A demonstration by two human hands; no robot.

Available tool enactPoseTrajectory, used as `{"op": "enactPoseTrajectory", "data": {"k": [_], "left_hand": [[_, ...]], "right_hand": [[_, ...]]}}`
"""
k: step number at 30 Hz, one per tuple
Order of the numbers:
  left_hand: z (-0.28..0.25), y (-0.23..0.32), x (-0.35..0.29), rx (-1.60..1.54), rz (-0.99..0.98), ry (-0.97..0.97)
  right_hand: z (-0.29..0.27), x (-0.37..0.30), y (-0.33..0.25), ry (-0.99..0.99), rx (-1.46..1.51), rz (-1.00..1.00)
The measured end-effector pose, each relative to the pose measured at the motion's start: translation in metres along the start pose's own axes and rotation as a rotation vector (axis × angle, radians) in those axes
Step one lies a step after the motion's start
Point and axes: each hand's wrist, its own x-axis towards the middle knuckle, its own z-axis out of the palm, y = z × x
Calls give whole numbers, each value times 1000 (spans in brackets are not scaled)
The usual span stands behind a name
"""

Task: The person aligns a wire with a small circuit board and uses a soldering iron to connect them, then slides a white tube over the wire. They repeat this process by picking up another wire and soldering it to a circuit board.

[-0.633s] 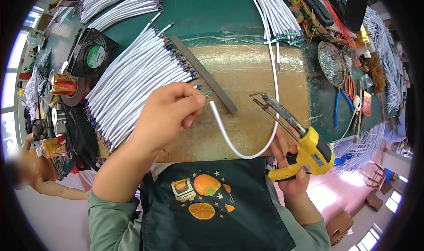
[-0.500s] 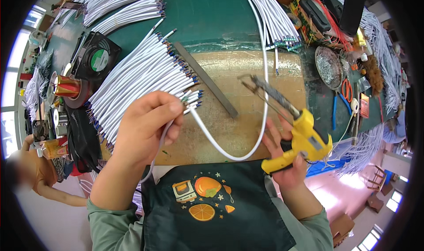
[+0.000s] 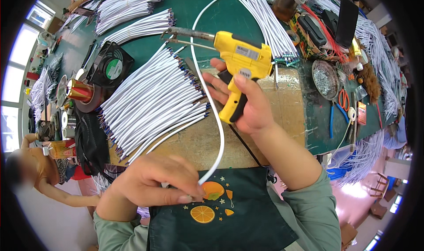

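Right grip [image 3: 256, 107] holds a yellow soldering gun [image 3: 254, 66] bearing printed labels [image 3: 247, 52].

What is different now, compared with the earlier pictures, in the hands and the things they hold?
The right hand has moved forward and left with the yellow soldering gun, whose tip now points left. The left hand has come back over the dark apron, bringing the end of the white cable with it. Neither hand has let go. The fan stayed in place.
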Motion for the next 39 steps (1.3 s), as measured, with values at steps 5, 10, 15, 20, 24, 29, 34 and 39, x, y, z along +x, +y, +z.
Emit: {"op": "enactPoseTrajectory", "data": {"k": [5, 10, 15, 20, 24, 29, 34, 39], "left_hand": [[-31, -9, 37, -265, 11, 403], [-75, -21, 94, -345, 333, 751], [-34, -56, 93, -202, 211, 920], [0, -88, 52, 878, -376, 437], [4, -98, 52, 842, -300, 431], [4, -104, 66, 998, -170, 366], [0, -100, 56, 1043, -149, 397], [-31, -86, 31, 1348, -148, 529]], "right_hand": [[-10, 11, -32, 162, -113, -190], [-53, -24, -99, 219, -90, -432], [-69, -82, -147, 272, -178, -586], [-85, -118, -122, 299, -240, -522], [-86, -125, -77, 313, -246, -416], [-82, -123, -38, 258, -193, -296], [-90, -129, -20, 244, -170, -278], [-95, -130, -18, 145, -310, -322]]}}
